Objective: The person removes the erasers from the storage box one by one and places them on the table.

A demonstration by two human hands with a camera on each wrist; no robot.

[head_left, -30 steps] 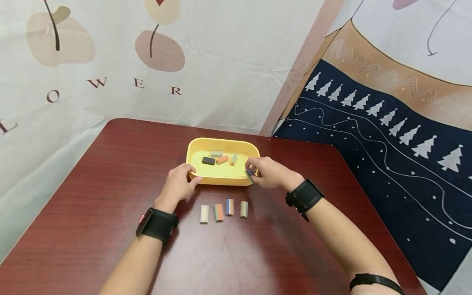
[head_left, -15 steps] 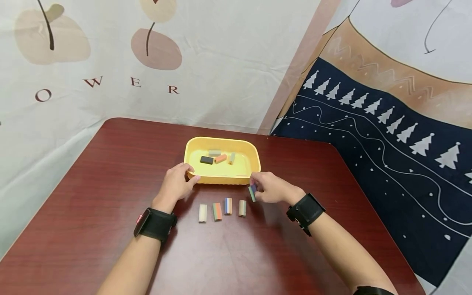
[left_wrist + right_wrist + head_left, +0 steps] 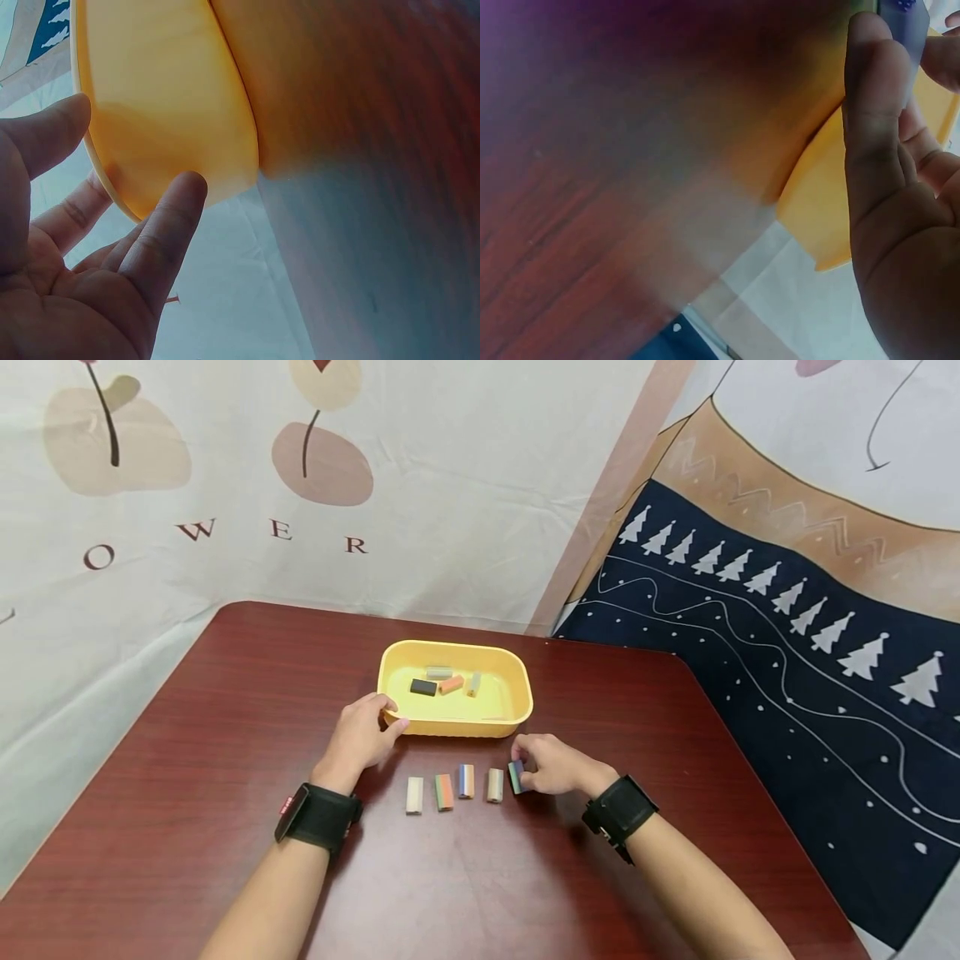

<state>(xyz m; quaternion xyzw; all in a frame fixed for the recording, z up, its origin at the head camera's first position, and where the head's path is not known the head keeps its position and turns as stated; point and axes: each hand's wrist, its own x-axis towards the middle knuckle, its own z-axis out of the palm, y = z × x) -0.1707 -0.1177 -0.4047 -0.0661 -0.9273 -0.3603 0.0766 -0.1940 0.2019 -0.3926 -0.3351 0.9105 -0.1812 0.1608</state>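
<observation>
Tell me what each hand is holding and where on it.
The right hand pinches a small green-and-blue block by its right side, at the row's end. The left hand holds the yellow tray at its near-left rim corner.

The dark red wooden tabletop [image 3: 225, 693] carried a yellow tray [image 3: 517, 689], its near left corner held by the left grip [image 3: 363, 735]. Four small blocks [image 3: 453, 787] lay in a row just left of the right grip [image 3: 547, 764], whose green-and-blue block [image 3: 515, 776] seemed to touch the wood.
</observation>
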